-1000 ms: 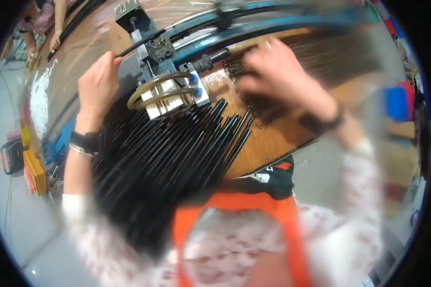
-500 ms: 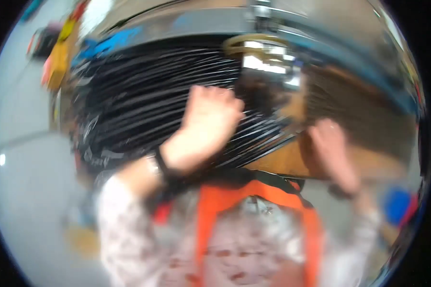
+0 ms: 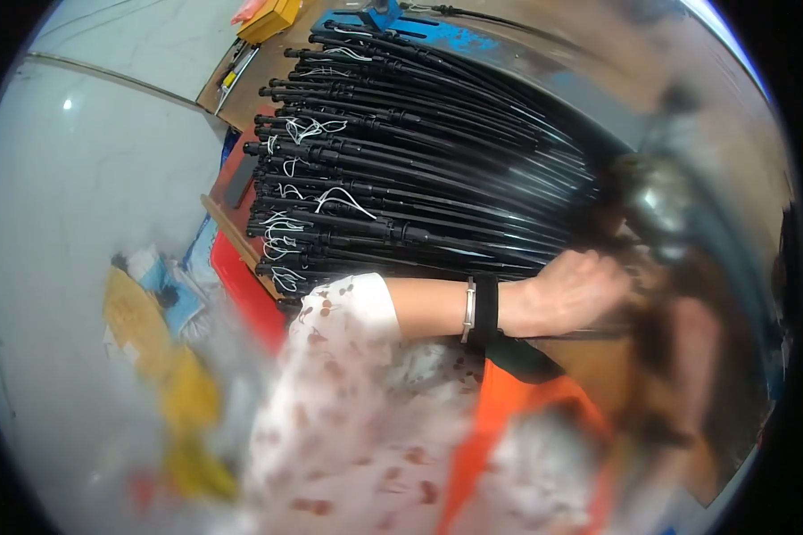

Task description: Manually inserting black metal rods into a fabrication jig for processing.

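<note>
A wide layer of thin black cables (image 3: 401, 178) lies across the bench, their left ends fitted with black end pieces and thin white loops (image 3: 308, 131). At the right end of these cables is my left hand (image 3: 580, 294), back upward and fingers curled closed. Whatever its fingers hold, if anything, is hidden. A black band (image 3: 484, 308) and a silver bracelet circle that wrist. My right hand (image 3: 694, 325) is farther right over the brown bench top (image 3: 589, 366), smeared by motion, so its fingers do not show. Beyond both hands a shiny metal fixture (image 3: 660, 196) appears blurred.
A blue-and-grey metal rail (image 3: 589, 98) runs along the far side of the bench. A yellow box (image 3: 268, 20) stands at the far left corner. Beside the bench, a red bin (image 3: 245, 290) and yellow and blue wrappings (image 3: 138, 312) are on the pale floor.
The view has swung left, bringing the cables' looped ends into sight. In the picture both hands sit farther right and lower. My left hand stays closed.
</note>
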The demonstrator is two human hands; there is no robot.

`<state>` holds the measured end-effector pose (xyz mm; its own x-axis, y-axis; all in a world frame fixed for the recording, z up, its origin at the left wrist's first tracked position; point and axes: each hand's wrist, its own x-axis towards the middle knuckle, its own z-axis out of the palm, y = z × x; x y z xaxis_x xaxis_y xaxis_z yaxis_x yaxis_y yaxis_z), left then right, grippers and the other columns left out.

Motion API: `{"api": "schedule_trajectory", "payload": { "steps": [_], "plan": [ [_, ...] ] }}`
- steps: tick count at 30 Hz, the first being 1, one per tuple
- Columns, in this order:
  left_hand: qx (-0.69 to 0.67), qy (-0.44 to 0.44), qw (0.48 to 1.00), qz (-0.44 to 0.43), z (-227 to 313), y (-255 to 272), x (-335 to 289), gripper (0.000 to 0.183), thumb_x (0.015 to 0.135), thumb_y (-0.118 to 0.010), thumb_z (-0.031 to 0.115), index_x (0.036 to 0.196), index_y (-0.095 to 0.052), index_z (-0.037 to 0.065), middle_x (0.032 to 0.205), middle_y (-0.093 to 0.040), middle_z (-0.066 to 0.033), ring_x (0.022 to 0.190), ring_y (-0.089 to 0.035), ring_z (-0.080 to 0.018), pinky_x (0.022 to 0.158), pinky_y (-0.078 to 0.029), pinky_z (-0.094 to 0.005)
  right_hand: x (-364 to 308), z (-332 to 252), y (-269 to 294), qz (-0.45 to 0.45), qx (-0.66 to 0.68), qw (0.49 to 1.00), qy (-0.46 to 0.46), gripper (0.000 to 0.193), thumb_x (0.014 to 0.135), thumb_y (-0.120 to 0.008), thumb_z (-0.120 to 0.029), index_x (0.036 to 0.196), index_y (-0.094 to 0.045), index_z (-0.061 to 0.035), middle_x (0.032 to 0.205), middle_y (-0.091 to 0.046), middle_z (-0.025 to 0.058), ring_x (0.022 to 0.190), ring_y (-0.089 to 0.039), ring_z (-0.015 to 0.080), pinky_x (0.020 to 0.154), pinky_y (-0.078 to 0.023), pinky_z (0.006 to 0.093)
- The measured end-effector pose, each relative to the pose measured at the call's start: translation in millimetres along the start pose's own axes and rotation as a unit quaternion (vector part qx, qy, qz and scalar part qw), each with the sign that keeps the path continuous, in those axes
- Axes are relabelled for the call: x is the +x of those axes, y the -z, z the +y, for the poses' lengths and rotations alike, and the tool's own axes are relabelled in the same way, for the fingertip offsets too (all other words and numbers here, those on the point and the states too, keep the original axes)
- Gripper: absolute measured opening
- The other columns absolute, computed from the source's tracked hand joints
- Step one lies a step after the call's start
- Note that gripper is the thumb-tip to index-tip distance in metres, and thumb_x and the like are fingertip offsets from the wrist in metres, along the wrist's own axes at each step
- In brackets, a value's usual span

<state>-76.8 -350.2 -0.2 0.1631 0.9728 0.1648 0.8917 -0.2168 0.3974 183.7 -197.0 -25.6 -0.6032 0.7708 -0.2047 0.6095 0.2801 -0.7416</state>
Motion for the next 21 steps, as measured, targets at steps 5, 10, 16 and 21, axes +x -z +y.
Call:
{"api": "schedule_trajectory", "payload": {
  "steps": [5, 10, 16, 21],
  "plan": [
    [-0.023, -0.043, 0.999, -0.004, 14, 12, 18, 0.023, 0.080, -0.060, 0.007, 0.102, -0.058, 0.001, 0.089, -0.059, -0.0146, 0.081, -0.063, -0.0303, 0.063, -0.055, -0.0404, -18, 23, 18, 0.032, 0.069, 0.997, -0.034, 0.029, 0.100, -0.056, -0.029, 0.093, -0.066, -0.0028, 0.073, -0.051, -0.0018, 0.070, -0.047, 0.0101, 0.065, -0.037, 0.0256],
    [-0.004, -0.078, 0.991, -0.108, 20, 31, 30, 0.029, 0.082, -0.057, 0.008, 0.111, -0.056, 0.004, 0.084, -0.059, -0.0136, 0.075, -0.065, -0.0303, 0.060, -0.054, -0.0414, -21, 4, 22, 0.107, -0.098, 0.965, 0.217, 0.025, 0.088, -0.066, -0.015, 0.108, -0.070, 0.0002, 0.074, -0.056, 0.0075, 0.072, -0.050, 0.0217, 0.068, -0.040, 0.0325],
    [-0.001, -0.075, 0.990, -0.118, 25, 30, 2, 0.028, 0.082, -0.057, 0.006, 0.109, -0.056, 0.004, 0.087, -0.059, -0.0149, 0.077, -0.065, -0.0334, 0.063, -0.055, -0.0435, -56, -18, -2, 0.168, -0.138, 0.911, 0.349, 0.038, 0.073, -0.064, 0.009, 0.109, -0.069, -0.0008, 0.083, -0.060, 0.0113, 0.082, -0.053, 0.0309, 0.073, -0.044, 0.0389],
    [-0.028, -0.081, 0.996, -0.034, 27, 17, 2, 0.024, 0.084, -0.059, 0.008, 0.108, -0.057, 0.004, 0.096, -0.057, -0.0146, 0.082, -0.067, -0.0313, 0.063, -0.056, -0.0409, -52, -27, -3, 0.151, -0.130, 0.917, 0.346, 0.040, 0.071, -0.062, 0.011, 0.109, -0.065, 0.0000, 0.087, -0.060, 0.0124, 0.083, -0.055, 0.0324, 0.070, -0.046, 0.0407]
  ]
}}
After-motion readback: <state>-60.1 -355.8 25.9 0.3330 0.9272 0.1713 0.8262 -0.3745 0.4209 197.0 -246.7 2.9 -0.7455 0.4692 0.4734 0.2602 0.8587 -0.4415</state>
